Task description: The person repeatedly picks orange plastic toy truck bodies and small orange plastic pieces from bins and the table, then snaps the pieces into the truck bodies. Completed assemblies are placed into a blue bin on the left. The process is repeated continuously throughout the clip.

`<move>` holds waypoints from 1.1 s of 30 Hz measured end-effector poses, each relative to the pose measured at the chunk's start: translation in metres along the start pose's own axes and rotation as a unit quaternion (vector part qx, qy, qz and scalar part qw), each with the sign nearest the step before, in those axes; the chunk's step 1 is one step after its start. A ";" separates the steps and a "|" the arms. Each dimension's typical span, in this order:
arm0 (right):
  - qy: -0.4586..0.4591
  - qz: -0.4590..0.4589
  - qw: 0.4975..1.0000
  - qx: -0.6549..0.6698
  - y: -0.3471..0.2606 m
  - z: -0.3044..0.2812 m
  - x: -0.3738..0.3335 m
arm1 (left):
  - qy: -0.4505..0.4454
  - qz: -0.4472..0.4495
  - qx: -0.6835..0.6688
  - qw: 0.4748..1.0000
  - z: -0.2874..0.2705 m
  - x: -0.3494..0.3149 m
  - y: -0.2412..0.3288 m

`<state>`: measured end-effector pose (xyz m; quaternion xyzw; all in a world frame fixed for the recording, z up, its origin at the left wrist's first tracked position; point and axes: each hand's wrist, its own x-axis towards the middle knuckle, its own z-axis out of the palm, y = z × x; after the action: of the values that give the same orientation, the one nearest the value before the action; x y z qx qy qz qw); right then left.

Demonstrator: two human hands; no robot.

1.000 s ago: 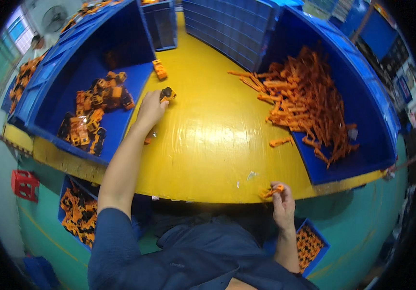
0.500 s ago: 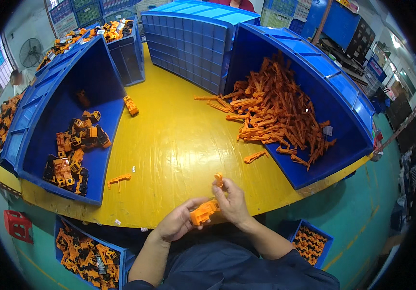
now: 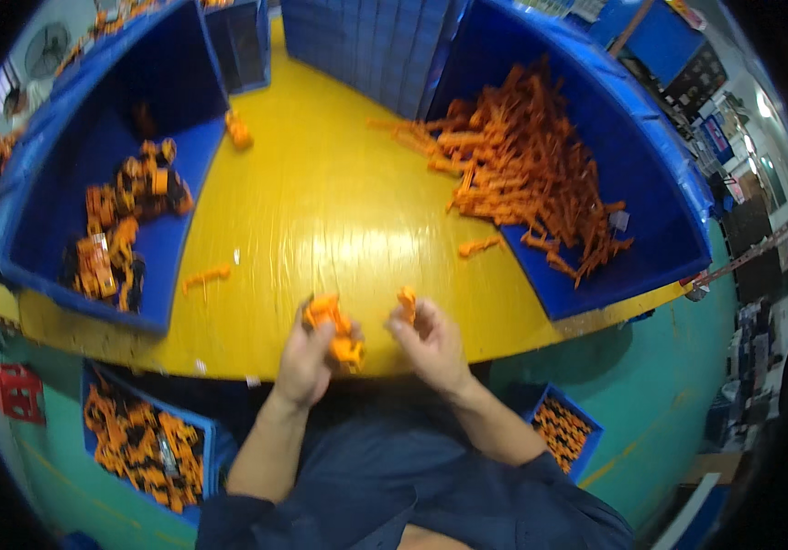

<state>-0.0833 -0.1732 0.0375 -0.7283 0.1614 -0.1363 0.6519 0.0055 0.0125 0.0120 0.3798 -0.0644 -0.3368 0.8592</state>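
Above the table's near edge, my left hand (image 3: 302,359) is closed around an orange toy truck body (image 3: 328,316). My right hand (image 3: 438,350) pinches a small orange plastic arm piece (image 3: 407,301) between thumb and fingers, a short gap to the right of the truck body. Part of the arm piece is hidden by the fingers. On the yellow table (image 3: 321,202) lie a loose orange arm piece (image 3: 206,278) to the left and another arm piece (image 3: 478,247) to the right.
Left stands a tipped blue bin (image 3: 55,183) of orange-black toy vehicles; right, another blue bin (image 3: 660,211) heaped with orange arm pieces (image 3: 522,165). A toy vehicle (image 3: 238,131) sits beside the left bin. Below the table are two blue crates of toys (image 3: 142,449) (image 3: 561,431) and a red stool (image 3: 18,392).
My hands have moved apart. The left one has shifted left with the truck body and turned it; the right still pinches the arm piece. The whole view has tilted downward.
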 end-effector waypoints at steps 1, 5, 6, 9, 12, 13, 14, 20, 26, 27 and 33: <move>-0.029 -0.038 0.999 0.012 -0.007 0.000 0.001 | 0.003 -0.019 -0.040 0.999 -0.002 0.001 -0.001; -0.144 -0.016 0.986 0.080 -0.032 0.007 0.005 | 0.014 -0.029 -0.083 0.996 0.003 0.002 -0.004; -0.164 -0.030 0.985 0.049 -0.037 0.009 0.008 | 0.023 -0.027 -0.111 0.993 0.005 0.002 -0.004; -0.130 -0.053 0.989 -0.045 -0.044 0.022 0.010 | 0.041 0.010 -0.080 0.996 0.010 0.000 -0.004; -0.141 -0.094 0.971 -0.167 -0.043 0.021 0.008 | 0.037 0.022 -0.066 0.997 0.009 -0.003 -0.005; -0.123 -0.127 0.966 -0.190 -0.040 0.022 0.007 | 0.036 0.019 -0.058 0.997 0.008 -0.003 -0.007; -0.109 -0.158 0.958 -0.215 -0.038 0.023 0.006 | 0.035 0.016 -0.050 0.998 0.006 -0.003 -0.008; -0.086 -0.308 0.905 -0.281 -0.030 0.019 0.006 | 0.032 0.001 -0.057 0.998 0.001 -0.001 -0.014; -0.085 -0.370 0.870 -0.315 -0.032 0.017 0.009 | 0.023 0.009 -0.007 1.000 0.011 -0.003 -0.008; -0.084 -0.380 0.861 -0.329 -0.032 0.018 0.009 | 0.023 0.012 0.002 1.000 0.012 -0.004 -0.007; -0.081 -0.335 0.871 -0.350 -0.032 0.023 0.003 | 0.035 0.026 0.030 0.999 0.011 -0.004 -0.009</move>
<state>-0.0692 -0.1503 0.0666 -0.9277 -0.1080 -0.2216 0.2805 -0.0060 0.0041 0.0142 0.4154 -0.0541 -0.2988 0.8574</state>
